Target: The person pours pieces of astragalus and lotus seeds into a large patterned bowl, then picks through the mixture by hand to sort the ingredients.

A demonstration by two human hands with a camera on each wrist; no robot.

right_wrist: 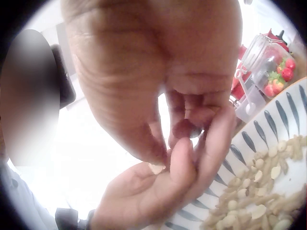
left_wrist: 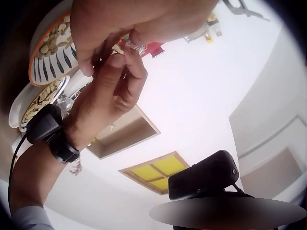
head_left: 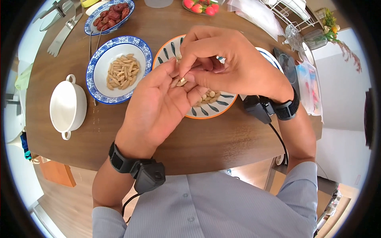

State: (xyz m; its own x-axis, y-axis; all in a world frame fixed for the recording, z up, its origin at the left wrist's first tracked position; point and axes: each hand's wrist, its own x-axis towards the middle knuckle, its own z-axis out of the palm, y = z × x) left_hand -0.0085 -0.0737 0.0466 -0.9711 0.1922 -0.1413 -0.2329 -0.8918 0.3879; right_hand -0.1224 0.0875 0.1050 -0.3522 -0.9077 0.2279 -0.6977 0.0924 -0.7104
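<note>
Palm up, my left hand lies over the near edge of the orange-rimmed plate, its fingers loosely bent under small pale pieces. From above, my right hand pinches a small cream piece between thumb and fingertips, close to the left fingers. That piece also shows at the right fingertips in the right wrist view, above the left hand. Pale slices and tan strips lie on the plate. In the left wrist view, the right hand meets the left hand.
A blue-rimmed bowl holds tan strips. Left of it stands a white two-handled pot. Dried red fruit fills a patterned dish at the back, near metal utensils. Another dish, a scale and clear containers stand right.
</note>
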